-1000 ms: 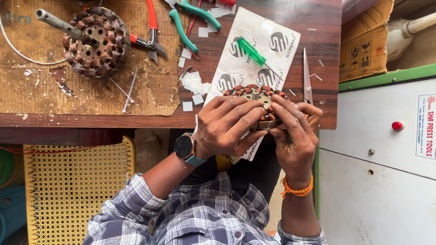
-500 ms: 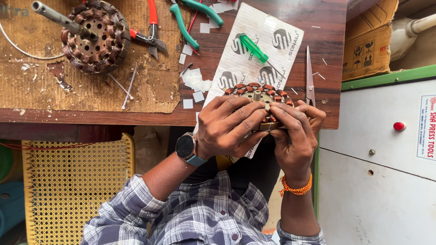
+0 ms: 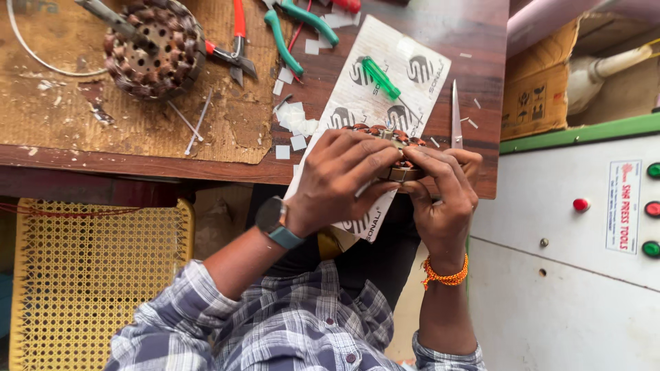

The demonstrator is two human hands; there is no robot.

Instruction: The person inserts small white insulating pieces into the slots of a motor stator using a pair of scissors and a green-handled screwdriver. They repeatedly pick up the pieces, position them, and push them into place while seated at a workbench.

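The wound motor core in the hands was copper-brown; the screwdriver at twelve o'clock of it, green; the pliers at eleven o'clock, red-handled; the shirt blue-and-white plaid; the wrist thread orange; the chair at eight o'clock, yellow weave.

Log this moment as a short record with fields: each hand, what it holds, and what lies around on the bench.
left hand: fingers wrapped over the wound stator from the left
right hand: fingers pressing the stator's right side
wound stator: round, copper coils, held at the bench edge over a printed white sheet
second stator: far left on the brown mat
tools: green screwdriver on the sheet; red-handled pliers; green-handled pliers; slim blade right of the sheet
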